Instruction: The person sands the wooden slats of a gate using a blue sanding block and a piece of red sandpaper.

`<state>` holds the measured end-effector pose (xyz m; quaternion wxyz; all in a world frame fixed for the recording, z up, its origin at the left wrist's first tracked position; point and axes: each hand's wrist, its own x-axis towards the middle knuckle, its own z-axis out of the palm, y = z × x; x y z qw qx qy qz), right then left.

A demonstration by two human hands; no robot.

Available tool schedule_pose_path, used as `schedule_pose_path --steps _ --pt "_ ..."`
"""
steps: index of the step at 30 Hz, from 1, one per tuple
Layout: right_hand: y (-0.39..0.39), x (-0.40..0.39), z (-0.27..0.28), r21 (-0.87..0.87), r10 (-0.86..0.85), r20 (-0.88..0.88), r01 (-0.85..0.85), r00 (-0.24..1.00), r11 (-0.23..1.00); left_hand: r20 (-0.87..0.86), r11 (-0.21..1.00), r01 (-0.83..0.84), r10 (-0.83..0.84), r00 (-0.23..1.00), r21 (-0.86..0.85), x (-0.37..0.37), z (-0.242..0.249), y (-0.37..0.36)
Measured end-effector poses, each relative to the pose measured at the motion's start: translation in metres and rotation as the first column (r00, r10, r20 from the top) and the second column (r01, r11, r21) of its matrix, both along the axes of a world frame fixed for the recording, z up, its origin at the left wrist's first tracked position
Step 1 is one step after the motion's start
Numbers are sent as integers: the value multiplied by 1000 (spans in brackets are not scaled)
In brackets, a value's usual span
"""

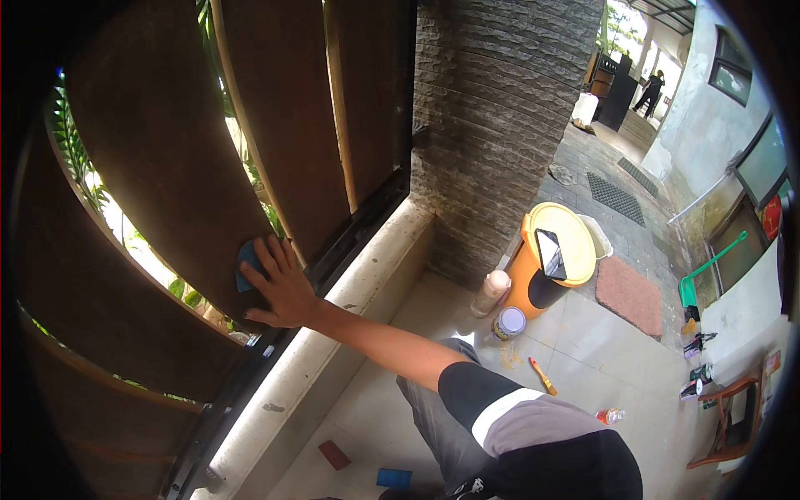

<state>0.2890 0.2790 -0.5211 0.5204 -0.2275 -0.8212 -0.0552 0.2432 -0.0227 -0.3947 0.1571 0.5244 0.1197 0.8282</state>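
My right hand [285,287] lies against a dark brown board [175,175] of the slatted gate, near its lower end. Beneath its fingers is a blue pad [247,267], pressed flat to the board; most of it is covered by the hand. The thumb points off to the lower left, apart from the fingers. My left hand is out of the frame.
An orange bucket [525,279] with a phone [551,254] on its lid stands by the stone wall [492,125]. Nearby are a bottle [490,293], a can [508,322] and a brush [542,376]. Red [334,455] and blue [393,477] blocks lie lower down. A person [649,93] stands far off.
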Motion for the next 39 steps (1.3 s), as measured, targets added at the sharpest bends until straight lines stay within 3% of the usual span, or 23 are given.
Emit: schedule_pose_path --steps 7,8,9,10,11,12,13,15,17,18,20,24,27,30,32,36,38,39 --pt "0 2 -4 9 -12 2 12 1000 1000 -54 975 -191 197 979 110 -19 31 -28" --pt "0 2 -5 -3 0 -1 0 1000 1000 -229 867 -359 293 928 -346 -57 -12 -42" --pt "1 2 -5 -14 11 -2 -11 1000 1000 -532 700 -697 535 656 -156 -38 -44 -10" --pt "1 2 -6 -5 53 -14 -53 998 999 -301 687 -466 356 884 -557 -11 -72 -2" --pt "1 2 -7 5 19 -20 -18 1000 1000 -107 509 -264 316 943 -819 8 -103 7" --pt "2 1 -7 18 -21 -22 21 1000 1000 -142 399 -247 274 951 -883 19 -145 13" --pt "4 -1 -7 34 8 -18 -8 1000 999 -180 272 -207 121 976 -940 26 -162 13" --pt "4 0 -7 63 -32 -39 34 999 997 -140 314 -177 136 981 -933 40 -195 14" --pt "2 2 -3 69 11 -41 -9 999 998 -250 273 -223 -70 966 -936 46 -215 17" --pt "0 3 -1 67 10 -37 -8 999 998 -245 281 -220 -56 968 -934 49 -217 21" --pt "-3 3 2 67 10 -35 -7 999 998 -404 276 -361 -117 907 -891 50 -221 27" --pt "-10 7 15 44 34 -12 -33 999 998 -437 283 -383 -163 884 -880 42 -239 39" --pt "-7 9 53 46 64 -24 -63 998 997 -422 280 -363 -191 886 -889 36 -253 43" --pt "-1 2 124 127 33 -70 -23 997 992 -439 237 -385 -251 863 -892 34 -260 41" --pt "8 -2 179 226 15 -101 8 995 974 -455 390 -370 -152 877 -843 35 -270 44" --pt "19 -1 261 332 31 -118 10 993 943 -534 433 -417 -191 824 -799 21 -279 46" --pt "18 3 268 364 38 -105 2 994 932 -503 283 -425 -326 800 -860 16 -289 47" --pt "16 6 266 337 72 -101 -34 992 941 -488 288 -406 -330 808 -867 15 -290 47"
